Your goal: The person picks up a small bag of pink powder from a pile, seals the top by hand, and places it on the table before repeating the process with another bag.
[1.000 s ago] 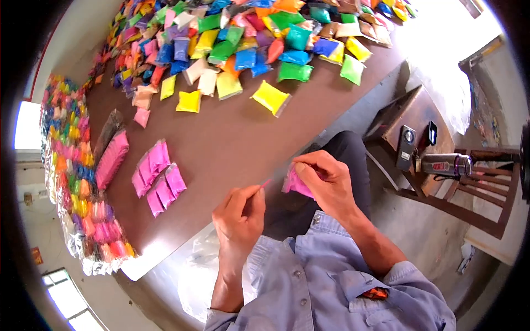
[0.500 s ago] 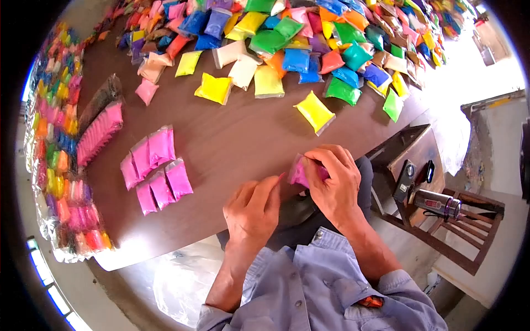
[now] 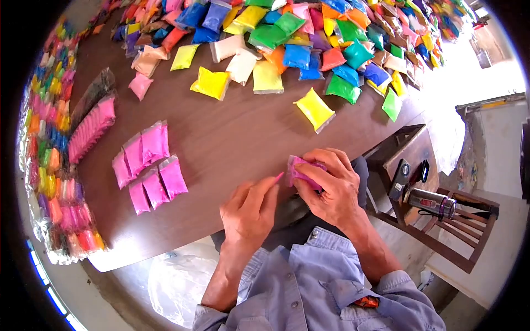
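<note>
My right hand (image 3: pixel 332 185) grips a pink packet (image 3: pixel 307 172) with clear plastic edges, above the near edge of the brown table. Left of it, my left hand (image 3: pixel 249 208) pinches a small, thin pink piece (image 3: pixel 280 176) between thumb and forefinger, its tip close to the packet but apart from it. Several pink packets (image 3: pixel 142 148) lie in two short rows on the table to the left. A yellow packet (image 3: pixel 314 110) lies alone beyond my right hand.
Many coloured packets (image 3: pixel 298 57) are heaped along the far side of the table (image 3: pixel 221 138). A row of pink packets (image 3: pixel 93 129) and bagged colourful packets (image 3: pixel 55 182) lie left. At right a wooden chair (image 3: pixel 469 229) and a stool-like stand hold a metal flask (image 3: pixel 432 202).
My right hand has turned the pink packet, so more of it shows. The pink piece at my left fingertips is more visible. The view has shifted slightly.
</note>
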The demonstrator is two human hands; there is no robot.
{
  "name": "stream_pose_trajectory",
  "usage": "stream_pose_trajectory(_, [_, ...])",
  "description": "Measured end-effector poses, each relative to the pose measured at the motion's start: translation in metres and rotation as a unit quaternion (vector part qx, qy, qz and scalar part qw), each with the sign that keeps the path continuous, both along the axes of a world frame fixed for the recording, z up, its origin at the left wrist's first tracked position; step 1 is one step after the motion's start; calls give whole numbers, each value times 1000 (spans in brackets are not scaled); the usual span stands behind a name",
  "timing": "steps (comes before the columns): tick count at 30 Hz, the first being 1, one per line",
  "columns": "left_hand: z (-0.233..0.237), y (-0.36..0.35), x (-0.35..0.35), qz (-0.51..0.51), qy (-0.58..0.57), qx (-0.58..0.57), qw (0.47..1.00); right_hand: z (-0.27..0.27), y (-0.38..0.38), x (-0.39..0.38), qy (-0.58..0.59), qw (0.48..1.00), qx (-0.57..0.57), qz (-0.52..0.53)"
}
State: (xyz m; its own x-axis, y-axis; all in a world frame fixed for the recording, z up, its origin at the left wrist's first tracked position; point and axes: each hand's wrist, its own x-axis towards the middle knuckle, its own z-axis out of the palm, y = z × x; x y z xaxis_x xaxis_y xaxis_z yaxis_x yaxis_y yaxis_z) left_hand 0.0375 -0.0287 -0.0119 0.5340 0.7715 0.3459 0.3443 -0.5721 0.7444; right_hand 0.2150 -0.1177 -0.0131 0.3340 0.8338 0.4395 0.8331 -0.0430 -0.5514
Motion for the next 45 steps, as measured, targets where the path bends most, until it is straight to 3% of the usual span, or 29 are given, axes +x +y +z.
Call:
stream_pose_trajectory(14, [2, 2, 9, -30, 30, -18, 999, -9, -2, -1, -11, 1000, 14, -7])
stream_pose_trajectory(31, [-3, 10, 27, -20, 103, 108, 989, -9, -2, -2, -17, 1000, 11, -3])
stream_pose_trajectory(45, [-3, 7, 16, -58, 76, 108, 990, -13, -1, -4, -19, 999, 26, -16])
